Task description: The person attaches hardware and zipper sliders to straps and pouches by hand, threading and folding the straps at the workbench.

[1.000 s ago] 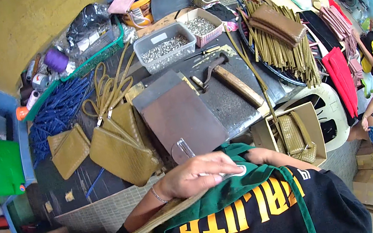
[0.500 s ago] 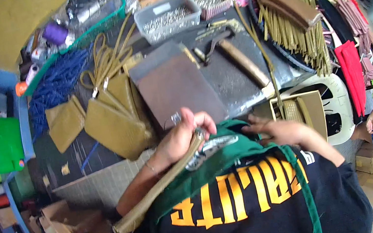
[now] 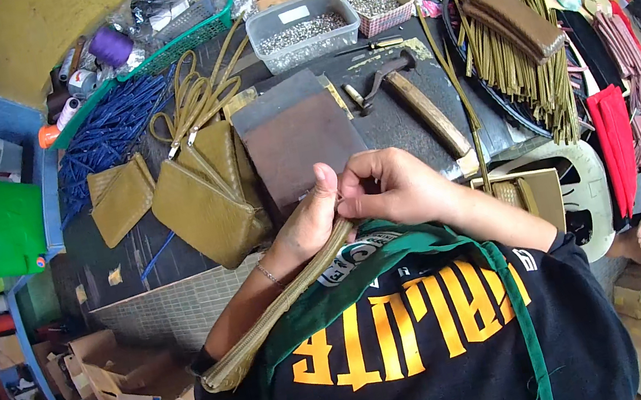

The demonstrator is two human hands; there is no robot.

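Right hand point(image 3: 408, 184) joined left hand point(image 3: 309, 223) | left fingers grasp olive strip point(image 3: 283, 302) near end | right fingers pinch its tip

Yellow wall point(image 3: 21, 60) at back; blue shelf point(image 3: 20, 137) left; white chair point(image 3: 595, 186) right.

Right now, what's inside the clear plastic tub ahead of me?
The clear plastic tub holds many small silvery pieces. Those on top cover whatever lies beneath, so I can't see that.
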